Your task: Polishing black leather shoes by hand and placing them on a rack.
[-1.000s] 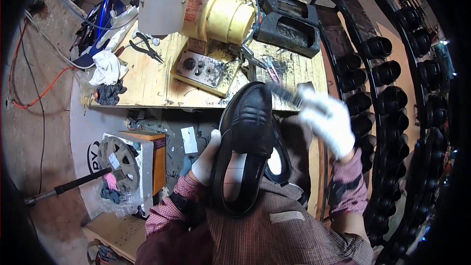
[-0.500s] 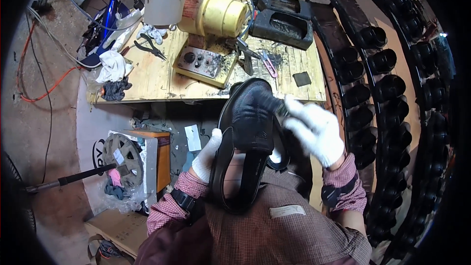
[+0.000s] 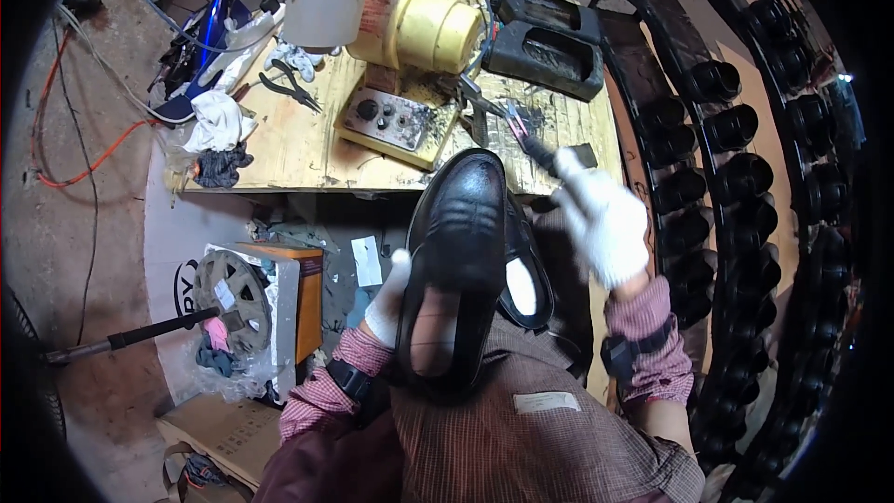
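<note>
Far left: blue bottle (image 3: 215,26), tilted. White cloth (image 3: 219,123) lay bunched on the left end of the desk (image 3: 298,156), dark pliers (image 3: 292,88) right of it. Gloved left hand (image 3: 385,303): grip closed on the left side of a black shoe (image 3: 461,233), thumb visible, which hung on the near side of the desk (toe pointing far, opening near). Control box (image 3: 391,121) sat beyond. Second black shoe (image 3: 529,315), pale insole showing, was just right of the first, partly hidden; support not discernible. Gloved right hand (image 3: 603,228): grip closed around a dark brush-like tool (image 3: 540,154), right of the toe. Far right: rack (image 3: 652,93) of black footwear (image 3: 731,128).
</note>
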Available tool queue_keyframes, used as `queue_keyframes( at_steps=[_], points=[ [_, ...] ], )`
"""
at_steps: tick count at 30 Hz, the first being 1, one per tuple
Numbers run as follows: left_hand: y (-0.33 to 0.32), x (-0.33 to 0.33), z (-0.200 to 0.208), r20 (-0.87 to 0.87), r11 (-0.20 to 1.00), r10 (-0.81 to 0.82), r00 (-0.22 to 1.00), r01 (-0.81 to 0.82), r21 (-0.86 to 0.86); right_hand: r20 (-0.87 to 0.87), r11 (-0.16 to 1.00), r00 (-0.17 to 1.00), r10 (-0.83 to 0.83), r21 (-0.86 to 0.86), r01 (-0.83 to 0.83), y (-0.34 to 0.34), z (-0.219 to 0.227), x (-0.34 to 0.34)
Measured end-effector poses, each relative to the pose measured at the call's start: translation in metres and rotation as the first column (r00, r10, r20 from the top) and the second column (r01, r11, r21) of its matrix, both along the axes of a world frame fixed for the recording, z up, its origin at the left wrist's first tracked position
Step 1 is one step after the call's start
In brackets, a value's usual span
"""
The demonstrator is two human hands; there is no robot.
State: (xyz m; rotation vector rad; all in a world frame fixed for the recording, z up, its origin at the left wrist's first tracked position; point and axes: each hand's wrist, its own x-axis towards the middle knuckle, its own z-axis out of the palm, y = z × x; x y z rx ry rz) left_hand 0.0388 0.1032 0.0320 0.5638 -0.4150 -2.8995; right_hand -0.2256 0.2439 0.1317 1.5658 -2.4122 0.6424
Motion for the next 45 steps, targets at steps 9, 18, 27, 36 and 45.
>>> queue_keyframes(
  at_steps=[9,18,27,36,45],
  points=[
    [-0.038,-0.005,-0.019,-0.207,0.98,0.179,0.962,-0.155,0.127,-0.004,0.993,0.994,-0.106,0.049,0.106,-0.011,-0.113,-0.062],
    [-0.051,0.0,0.0,-0.067,0.946,0.322,0.944,-0.323,-0.007,0.727,0.923,0.615,-0.307,0.385,0.005,0.053,-0.081,0.04],
    [-0.016,-0.018,-0.033,0.113,0.976,0.023,0.993,0.002,-0.216,0.572,0.98,0.811,-0.125,0.198,0.011,0.053,-0.069,0.024],
    [0.006,-0.026,0.005,0.082,0.997,-0.017,0.996,0.01,0.082,0.039,0.885,0.919,-0.393,0.287,0.367,-0.022,-0.117,-0.069],
    [0.005,0.001,-0.004,0.161,0.999,-0.036,0.986,0.038,-0.007,0.437,0.998,0.897,0.065,-0.043,-0.052,0.029,-0.002,0.069]
  ],
)
